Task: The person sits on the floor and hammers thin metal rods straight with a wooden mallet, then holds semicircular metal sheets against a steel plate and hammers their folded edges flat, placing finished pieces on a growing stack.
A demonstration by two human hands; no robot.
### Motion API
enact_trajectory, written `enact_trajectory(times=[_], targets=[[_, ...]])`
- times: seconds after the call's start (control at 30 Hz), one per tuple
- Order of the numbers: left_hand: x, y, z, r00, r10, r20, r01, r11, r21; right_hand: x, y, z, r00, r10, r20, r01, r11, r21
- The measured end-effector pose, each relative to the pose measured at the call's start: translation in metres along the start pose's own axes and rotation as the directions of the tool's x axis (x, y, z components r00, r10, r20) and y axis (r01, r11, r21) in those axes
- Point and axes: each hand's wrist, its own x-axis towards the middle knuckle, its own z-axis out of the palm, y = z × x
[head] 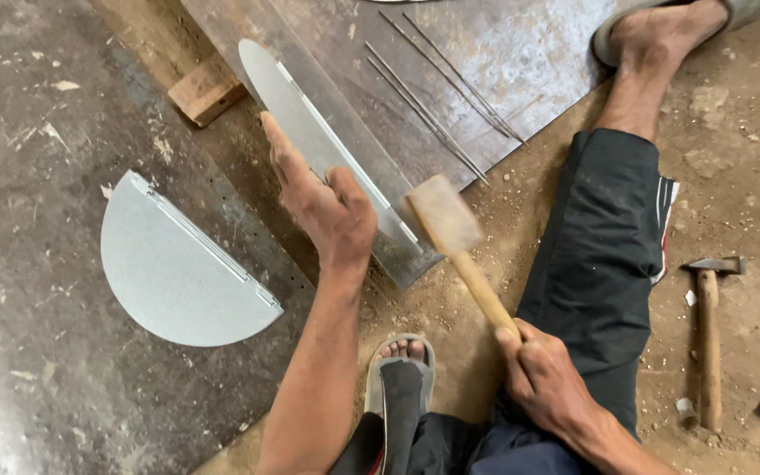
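Mallet [444, 214] over sheet edge [336, 145], left hand [323, 198] beside

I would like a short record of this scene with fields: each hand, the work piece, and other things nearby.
left hand: left hand presses on the metal sheet
right hand: right hand grips the wooden mallet, its head blurred over the sheet's near end
support: sheet lies on a steel bar
nearby left: half-round sheet flat on the floor
nearby right: hammer on the dirt
above: thin rods, wood block
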Motion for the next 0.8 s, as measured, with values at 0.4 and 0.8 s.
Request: enact_trajectory(times=[0.4, 0.8], targets=[[0.001, 0.001, -0.001, 0.997, -0.072, 0.011, 0.072, 0.997, 0.032, 0.008, 0.003, 0.004, 0.983, -0.154, -0.101, 0.169, 0.972, 0.165], [-0.032, 0.025, -0.013, 0.994, -0.106, 0.031, 0.105, 0.994, 0.036, 0.052, -0.052, 0.001, 0.800, -0.579, -0.156, 0.554, 0.814, -0.174]])
